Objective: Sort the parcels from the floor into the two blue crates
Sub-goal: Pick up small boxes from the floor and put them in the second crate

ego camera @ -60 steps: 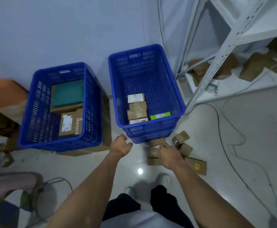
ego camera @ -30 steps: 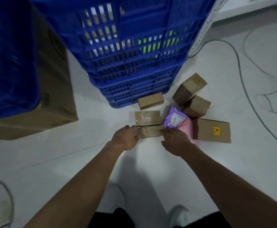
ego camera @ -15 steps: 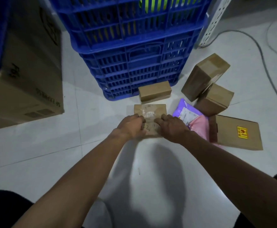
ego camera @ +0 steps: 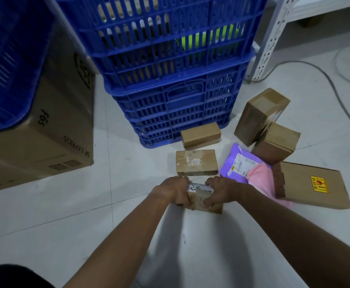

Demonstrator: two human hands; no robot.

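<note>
My left hand (ego camera: 175,191) and my right hand (ego camera: 220,191) grip the two ends of a small taped cardboard parcel (ego camera: 199,199) just above the floor. Behind it lie another taped parcel (ego camera: 197,163) and a plain small box (ego camera: 201,135) against the right blue crate (ego camera: 170,59), which stands on a second crate. To the right are a purple and pink mailer bag (ego camera: 244,168), two brown boxes (ego camera: 261,117) (ego camera: 278,146) and a flat box with a yellow sticker (ego camera: 311,185). The left blue crate (ego camera: 10,65) sits on a large carton.
The large SF Express carton (ego camera: 51,132) under the left crate fills the left side. A white metal shelf post (ego camera: 271,38) stands at the upper right, with a grey cable (ego camera: 323,73) curling over the white tiled floor (ego camera: 66,215).
Both hands closed on the nearest taped parcel and drew it toward me, off the floor. The view moved down and closer to the parcels.
</note>
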